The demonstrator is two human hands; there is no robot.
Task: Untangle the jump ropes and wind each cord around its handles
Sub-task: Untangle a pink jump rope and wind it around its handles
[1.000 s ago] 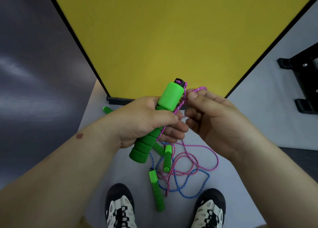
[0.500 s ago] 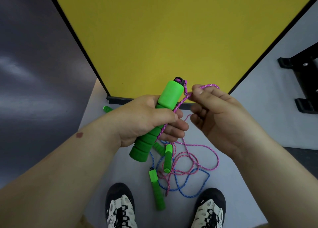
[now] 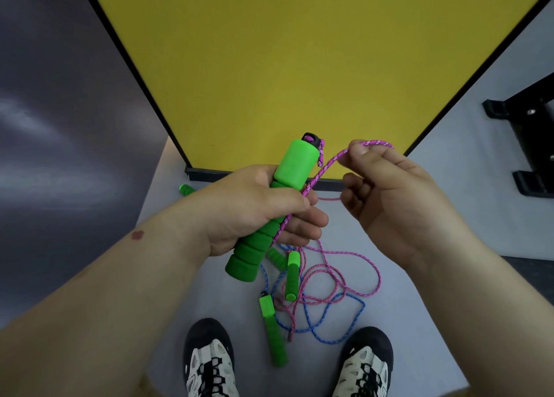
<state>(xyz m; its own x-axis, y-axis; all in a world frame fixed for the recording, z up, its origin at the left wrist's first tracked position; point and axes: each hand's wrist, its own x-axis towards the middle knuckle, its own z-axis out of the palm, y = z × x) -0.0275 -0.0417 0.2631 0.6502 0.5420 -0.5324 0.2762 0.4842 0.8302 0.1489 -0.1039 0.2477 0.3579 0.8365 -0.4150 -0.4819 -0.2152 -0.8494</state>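
While left hand (image 3: 251, 207) grips green handle (image 3: 269, 213), right hand (image 3: 398, 204) pinches pink cord (image 3: 329, 164), grey floor (image 3: 449, 186), yellow panel (image 3: 299, 66).

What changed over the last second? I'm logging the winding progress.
The right hand, pinching the pink cord, drew it up and to the right, away from the green handle. The left hand kept gripping the handle; the ropes on the floor stayed put.
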